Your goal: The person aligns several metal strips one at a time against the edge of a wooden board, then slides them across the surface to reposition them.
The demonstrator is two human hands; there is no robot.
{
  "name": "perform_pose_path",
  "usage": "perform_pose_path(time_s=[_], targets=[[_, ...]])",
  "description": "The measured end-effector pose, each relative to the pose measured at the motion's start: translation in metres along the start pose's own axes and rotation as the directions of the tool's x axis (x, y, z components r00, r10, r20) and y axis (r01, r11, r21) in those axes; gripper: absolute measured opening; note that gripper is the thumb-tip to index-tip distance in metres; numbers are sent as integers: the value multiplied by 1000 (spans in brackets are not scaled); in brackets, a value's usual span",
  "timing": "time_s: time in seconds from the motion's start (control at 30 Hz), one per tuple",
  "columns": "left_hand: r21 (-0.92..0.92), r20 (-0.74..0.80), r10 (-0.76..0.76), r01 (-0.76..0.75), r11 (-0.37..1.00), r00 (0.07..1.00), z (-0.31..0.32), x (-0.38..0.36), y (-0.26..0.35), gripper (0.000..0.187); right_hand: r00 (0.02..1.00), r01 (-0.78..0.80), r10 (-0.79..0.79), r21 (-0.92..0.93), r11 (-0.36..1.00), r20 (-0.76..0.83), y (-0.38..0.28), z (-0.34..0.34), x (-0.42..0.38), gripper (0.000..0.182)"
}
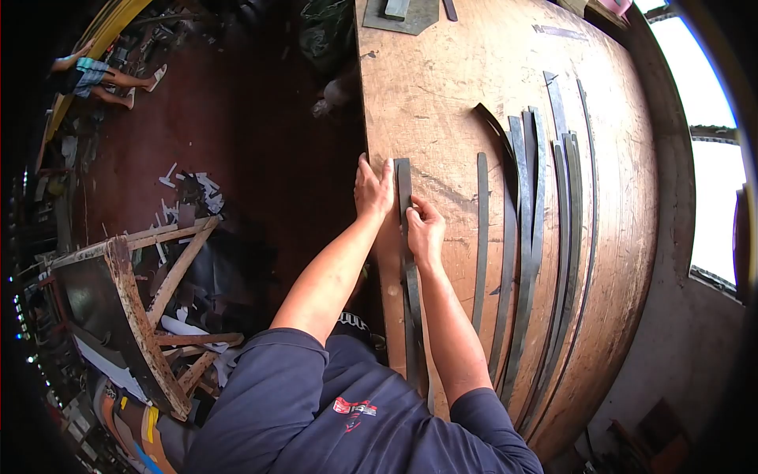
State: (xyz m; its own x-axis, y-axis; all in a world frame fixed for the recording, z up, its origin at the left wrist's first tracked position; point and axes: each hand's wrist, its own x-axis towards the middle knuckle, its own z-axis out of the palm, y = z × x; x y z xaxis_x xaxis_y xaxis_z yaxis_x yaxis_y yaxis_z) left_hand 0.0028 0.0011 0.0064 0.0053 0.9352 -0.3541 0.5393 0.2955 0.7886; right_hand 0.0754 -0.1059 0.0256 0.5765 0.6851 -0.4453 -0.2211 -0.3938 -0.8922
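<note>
A long dark strip (403,186), which looks like leather or rubber, lies lengthwise along the near left side of the wooden table (442,71). My left hand (373,189) rests at the table's edge just left of the strip's far end, its fingers stretched out and its thumb beside the strip. On the other side, my right hand (425,231) has its fingers curled and pinched at the strip's right edge. To the right of that hand lies a shorter dark strip (482,229). Beyond it, several more long strips (521,205) lie side by side, some bent or overlapping.
A grey flat sheet (403,17) lies at the table's far end. Left on the floor stands a worn wooden frame (146,324), with white scraps (207,193) behind it. Another person's legs (118,79) show at upper left. A window (713,221) is at right.
</note>
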Motion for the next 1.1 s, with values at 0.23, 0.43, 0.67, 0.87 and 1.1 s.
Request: perform_pose_path(time_s=[0.23,0.43,0.67,0.87,1.1], targets=[[0,-13,17,-17,1000,1000,2,1,-3,78,1000,11,-11,-22,1000,-5,-2,0,-1,27],[-5,-14,21,-21,1000,1000,2,2,-4,78,1000,-6,6,-7,1000,-4,-5,1,-3,27],[-6,-11,12,-12,1000,1000,2,1,-3,78,1000,1,-1,-14,1000,-14,-3,1,-2,27],[-3,-13,20,-20,1000,1000,2,1,-3,78,1000,2,-3,-1,1000,-20,-2,1,-2,27],[22,-10,13,-13,1000,1000,-2,-2,2,85,1000,-14,14,-1,1000,-21,-3,2,-3,27]])
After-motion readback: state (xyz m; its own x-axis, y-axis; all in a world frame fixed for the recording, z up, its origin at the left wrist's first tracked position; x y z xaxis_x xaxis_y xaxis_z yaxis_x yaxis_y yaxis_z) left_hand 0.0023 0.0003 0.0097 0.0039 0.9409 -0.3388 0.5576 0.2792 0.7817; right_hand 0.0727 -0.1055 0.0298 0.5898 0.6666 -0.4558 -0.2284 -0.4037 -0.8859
